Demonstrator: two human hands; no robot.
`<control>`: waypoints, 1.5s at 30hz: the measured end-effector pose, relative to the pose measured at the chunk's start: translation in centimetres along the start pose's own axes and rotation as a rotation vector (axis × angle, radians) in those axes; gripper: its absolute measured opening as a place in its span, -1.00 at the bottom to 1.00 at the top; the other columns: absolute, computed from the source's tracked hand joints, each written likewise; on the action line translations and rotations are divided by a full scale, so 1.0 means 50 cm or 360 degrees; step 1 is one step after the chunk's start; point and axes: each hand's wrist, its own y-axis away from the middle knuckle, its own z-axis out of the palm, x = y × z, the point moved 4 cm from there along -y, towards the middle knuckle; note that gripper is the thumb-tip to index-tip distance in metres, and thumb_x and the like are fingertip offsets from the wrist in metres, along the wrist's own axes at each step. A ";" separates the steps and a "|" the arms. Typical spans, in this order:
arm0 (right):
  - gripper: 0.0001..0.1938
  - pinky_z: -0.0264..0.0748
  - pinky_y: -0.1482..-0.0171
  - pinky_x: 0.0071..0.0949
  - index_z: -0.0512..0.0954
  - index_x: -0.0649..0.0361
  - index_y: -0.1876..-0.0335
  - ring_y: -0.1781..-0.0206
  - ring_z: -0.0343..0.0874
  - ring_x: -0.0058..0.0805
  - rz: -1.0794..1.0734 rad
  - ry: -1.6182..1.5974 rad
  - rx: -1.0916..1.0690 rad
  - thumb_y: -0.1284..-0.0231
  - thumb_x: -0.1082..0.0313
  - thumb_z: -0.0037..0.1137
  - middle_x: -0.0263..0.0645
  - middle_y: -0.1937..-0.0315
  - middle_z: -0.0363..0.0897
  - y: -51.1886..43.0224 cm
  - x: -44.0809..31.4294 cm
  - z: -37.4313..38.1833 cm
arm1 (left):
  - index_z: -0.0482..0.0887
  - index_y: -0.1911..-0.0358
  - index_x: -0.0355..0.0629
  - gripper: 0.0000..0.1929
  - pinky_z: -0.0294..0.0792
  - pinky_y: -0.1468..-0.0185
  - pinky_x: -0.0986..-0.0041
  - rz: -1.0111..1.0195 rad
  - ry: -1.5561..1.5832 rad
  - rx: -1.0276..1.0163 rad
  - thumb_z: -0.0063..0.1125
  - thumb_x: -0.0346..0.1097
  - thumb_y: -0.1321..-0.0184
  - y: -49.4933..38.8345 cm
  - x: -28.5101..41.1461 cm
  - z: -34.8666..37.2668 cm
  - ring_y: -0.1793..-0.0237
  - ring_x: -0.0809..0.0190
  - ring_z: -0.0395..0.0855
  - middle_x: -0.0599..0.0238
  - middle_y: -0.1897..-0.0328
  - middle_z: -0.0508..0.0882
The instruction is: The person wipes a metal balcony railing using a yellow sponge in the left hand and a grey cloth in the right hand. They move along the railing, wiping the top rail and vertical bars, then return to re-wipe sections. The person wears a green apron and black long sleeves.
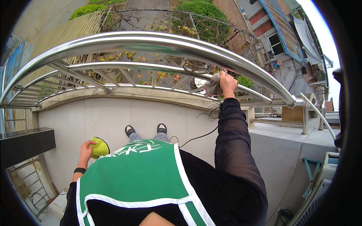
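Observation:
In my right hand (228, 84) is a crumpled grey cloth (214, 86). That hand is stretched out over the second rail (124, 66) of a stainless steel balcony railing, just below the thick polished top rail (118, 42). The cloth hides part of the lower rail, and whether it presses on the metal I cannot tell. My left hand (86, 149) hangs low at my left side, its fingers closed on a yellow-green cloth (99, 147) with a dark edge. A green apron (135, 172) with white trim covers my front.
Pale floor tiles (107, 115) lie under my feet. A black cable (199, 137) runs across them to a wire coil (212, 113) by the ledge. On the left juts a dark slab (31, 139). An air-conditioner unit (316, 195) and a teal bracket (311, 175) stand at right. Vines (158, 24) grow below the railing.

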 end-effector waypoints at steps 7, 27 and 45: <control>-0.64 0.47 0.23 -0.12 0.60 0.12 0.48 0.28 0.59 -0.05 -0.0736 -0.0228 -0.0145 -0.18 0.20 -0.29 0.00 0.44 0.58 0.013 -0.130 0.045 | 0.65 0.37 -0.22 -0.69 0.36 0.15 0.46 0.0049 0.0037 0.0048 -0.20 -0.56 0.16 0.010 -0.060 -0.018 0.31 0.20 0.55 0.09 0.32 0.63; -0.38 0.43 0.16 -0.32 0.42 0.56 0.10 0.12 0.51 -0.27 0.1365 -0.1933 0.0306 -0.23 -0.07 -0.15 0.00 0.10 0.50 0.174 0.246 0.071 | 0.60 0.35 -0.32 -0.70 0.30 0.40 0.53 0.0085 0.0199 -0.0035 -0.26 -0.57 0.12 -0.033 -0.081 0.033 0.54 0.34 0.43 0.19 0.52 0.56; -0.68 0.40 -0.01 -0.40 0.45 0.06 -0.11 0.03 0.45 -0.44 0.0717 -0.2826 0.1109 -0.35 0.23 -0.25 -0.24 -0.04 0.43 -0.032 0.417 -0.217 | 0.64 0.36 -0.21 -0.68 0.24 0.47 0.54 0.0498 0.0136 -0.0028 -0.22 -0.56 0.15 -0.081 0.081 0.076 0.61 0.39 0.34 0.30 0.60 0.51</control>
